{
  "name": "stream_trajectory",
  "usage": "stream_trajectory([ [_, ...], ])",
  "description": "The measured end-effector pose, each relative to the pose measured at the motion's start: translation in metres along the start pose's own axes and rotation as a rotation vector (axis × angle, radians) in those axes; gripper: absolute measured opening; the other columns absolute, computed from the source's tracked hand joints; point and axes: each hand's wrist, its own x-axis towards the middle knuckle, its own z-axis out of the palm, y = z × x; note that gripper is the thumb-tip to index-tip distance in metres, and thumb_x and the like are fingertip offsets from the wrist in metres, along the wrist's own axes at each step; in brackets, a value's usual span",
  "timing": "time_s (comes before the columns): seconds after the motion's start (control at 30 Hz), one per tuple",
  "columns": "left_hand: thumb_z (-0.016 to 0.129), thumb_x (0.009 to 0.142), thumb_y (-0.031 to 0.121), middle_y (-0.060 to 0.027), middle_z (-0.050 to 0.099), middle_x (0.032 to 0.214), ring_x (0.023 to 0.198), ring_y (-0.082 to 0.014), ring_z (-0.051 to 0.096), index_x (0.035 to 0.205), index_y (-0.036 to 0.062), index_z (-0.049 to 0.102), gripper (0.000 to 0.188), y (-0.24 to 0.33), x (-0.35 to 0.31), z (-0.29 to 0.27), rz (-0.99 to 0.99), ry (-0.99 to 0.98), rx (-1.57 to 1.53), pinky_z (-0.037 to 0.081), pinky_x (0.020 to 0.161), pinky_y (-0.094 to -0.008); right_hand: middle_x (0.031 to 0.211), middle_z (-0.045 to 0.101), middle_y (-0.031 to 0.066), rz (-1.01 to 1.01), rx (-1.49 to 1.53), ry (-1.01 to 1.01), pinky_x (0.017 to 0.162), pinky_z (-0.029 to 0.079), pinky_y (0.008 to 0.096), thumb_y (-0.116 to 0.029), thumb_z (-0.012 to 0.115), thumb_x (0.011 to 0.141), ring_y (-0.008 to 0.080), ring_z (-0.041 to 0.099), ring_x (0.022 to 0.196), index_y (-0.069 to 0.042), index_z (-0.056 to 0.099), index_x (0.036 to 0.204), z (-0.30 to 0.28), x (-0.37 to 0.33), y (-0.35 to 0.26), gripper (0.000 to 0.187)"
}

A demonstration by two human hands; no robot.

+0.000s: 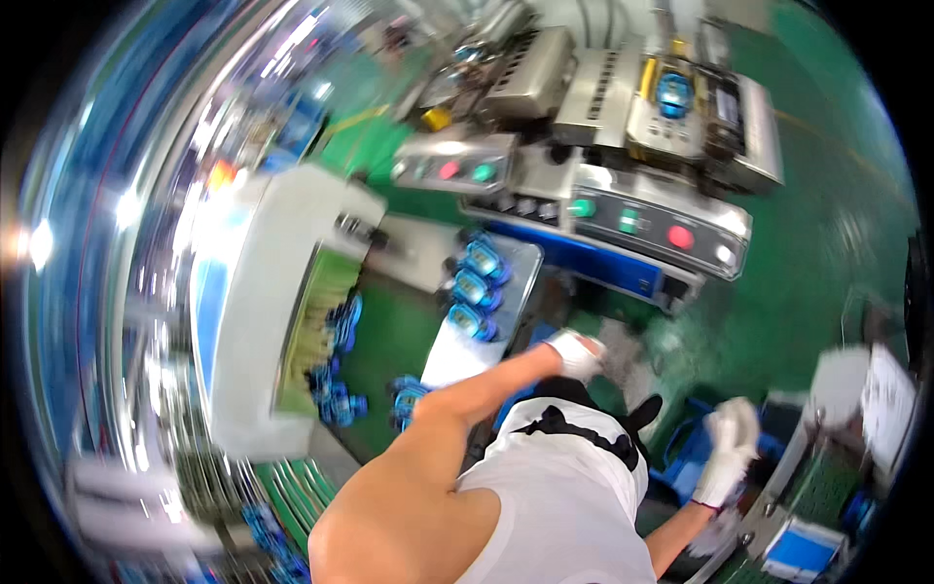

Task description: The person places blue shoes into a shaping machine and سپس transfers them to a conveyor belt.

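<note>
My left hand, in a white glove, is in front of my waist, just right of a light metal tray. It looks loosely curled, with blur over the fingers, and no object shows in it. On the tray stand several blue watch-like parts in a row. My right hand, also gloved, is out to the right above a blue crate. Its fingers are stretched, and I see nothing held in them. Another blue part lies by the tray's near left corner.
Ahead is a metal machine with a button panel and a blue part in its fixture. At left, a pale grey machine has more blue parts beside it. A rail-edged bench stands at right.
</note>
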Motion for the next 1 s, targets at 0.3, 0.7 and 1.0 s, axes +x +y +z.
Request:
stream_trajectory([
  [0.3,0.055,0.097,0.035,-0.0218,0.072,0.096,0.090,-0.0428,0.071,0.103,0.0098,0.063,0.027,-0.256,-0.413,0.273,-1.651,1.023,-0.512,0.056,0.080,-0.0539,0.134,0.060,0.0200,0.149,-0.468,-0.962,0.077,0.063,0.0340,-0.011,0.065,0.097,0.0247,0.068,0.108,0.004,0.050,0.139,0.239,-0.006,0.027,0.046],
  [0.7,0.070,0.092,0.036,-0.0244,0.043,0.153,0.139,-0.0414,0.046,0.156,0.0078,0.034,0.078,-0.294,-0.485,0.479,-2.015,1.281,-0.751,0.043,0.108,-0.0486,0.112,0.071,0.0160,-0.171,-1.227,-1.236,0.079,0.059,0.0371,-0.016,0.069,0.091,0.0232,0.070,0.096,0.000,0.061,0.127,0.353,-0.003,0.073,0.040],
  [1.0,0.047,0.106,0.037,-0.0168,0.066,0.097,0.092,-0.0405,0.064,0.098,0.0078,0.066,0.036,-0.355,-0.522,0.494,-1.968,1.273,-0.470,0.050,0.077,-0.0503,0.111,0.073,0.0199,-0.658,-1.339,-1.353,0.089,0.055,0.0403,-0.015,0.070,0.088,0.0317,0.072,0.102,0.001,0.065,0.121,0.494,-0.093,0.011,0.036],
])
